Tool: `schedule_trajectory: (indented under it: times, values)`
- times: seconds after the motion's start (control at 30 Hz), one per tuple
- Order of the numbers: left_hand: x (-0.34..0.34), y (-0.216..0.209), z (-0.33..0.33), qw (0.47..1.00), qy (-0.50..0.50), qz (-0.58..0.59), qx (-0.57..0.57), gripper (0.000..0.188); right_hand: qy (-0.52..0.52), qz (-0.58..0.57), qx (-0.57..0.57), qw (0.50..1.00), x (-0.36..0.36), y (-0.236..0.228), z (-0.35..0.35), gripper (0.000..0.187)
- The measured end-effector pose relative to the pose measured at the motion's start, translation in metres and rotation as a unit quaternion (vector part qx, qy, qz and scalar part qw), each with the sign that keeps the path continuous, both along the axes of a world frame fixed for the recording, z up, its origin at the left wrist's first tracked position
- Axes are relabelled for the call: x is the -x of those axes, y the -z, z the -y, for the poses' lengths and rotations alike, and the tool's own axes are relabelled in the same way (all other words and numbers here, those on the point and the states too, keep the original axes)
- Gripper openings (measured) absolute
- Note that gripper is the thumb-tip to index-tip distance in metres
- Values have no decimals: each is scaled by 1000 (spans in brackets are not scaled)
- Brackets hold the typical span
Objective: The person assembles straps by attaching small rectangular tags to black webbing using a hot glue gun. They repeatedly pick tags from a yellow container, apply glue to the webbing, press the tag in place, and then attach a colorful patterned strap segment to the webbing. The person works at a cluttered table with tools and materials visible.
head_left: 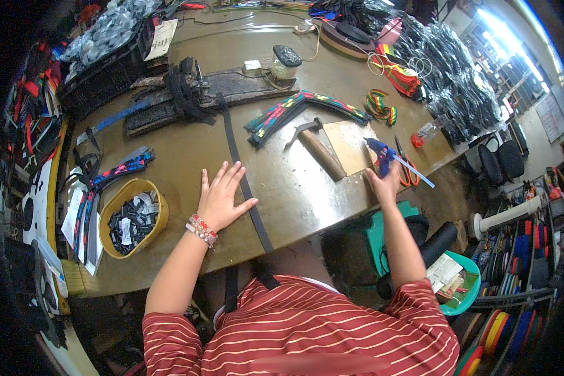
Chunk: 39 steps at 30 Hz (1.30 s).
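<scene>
My left hand [221,199] lies on the tabletop with its fingers spread and holds nothing. Just to its right a long black strap [230,133] runs across the table and over the near edge. My right hand [386,183] is closed round a blue glue gun [382,149], and a pale glue stick [423,177] sticks out of the gun's back. Beside the gun lie a tan board [348,145] and a hammer with a wooden handle [323,154]. Orange-handled scissors [410,174] lie partly behind my right hand.
A yellow tub [161,229] of small black pieces stands left of my left hand. Farther back are patterned straps [304,103], a dark bench block [235,88] and a lidded jar [285,66]. Plastic-wrapped bundles [448,75] are piled far right; a green bin [471,285] stands below.
</scene>
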<state>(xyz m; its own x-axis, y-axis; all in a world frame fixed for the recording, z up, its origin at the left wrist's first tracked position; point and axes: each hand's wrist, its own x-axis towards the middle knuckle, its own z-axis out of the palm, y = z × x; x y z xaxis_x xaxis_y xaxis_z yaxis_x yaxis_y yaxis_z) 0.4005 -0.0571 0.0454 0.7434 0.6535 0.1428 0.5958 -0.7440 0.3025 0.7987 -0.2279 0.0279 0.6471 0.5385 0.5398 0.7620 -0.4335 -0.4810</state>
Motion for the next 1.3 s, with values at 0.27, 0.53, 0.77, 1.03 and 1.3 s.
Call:
schedule_trajectory:
  times: [0.27,0.53,0.77,1.03,1.3]
  values:
    - [0,7,-1,1000,0,15,-20,77,16,165,492,855,2,-139,-55,37]
    - [1,10,-3,1000,-10,26,-11,92,-398,11,275,875,161,-98,-98,37]
    - [0,9,-4,999,-18,31,-5,106,-391,71,288,871,175,-95,-113,38]
    - [0,4,-4,999,-23,16,18,108,-367,158,307,864,195,-102,-128,45]
    - [2,1,-4,998,-15,41,36,105,6,-182,-92,979,28,-52,-46,30]
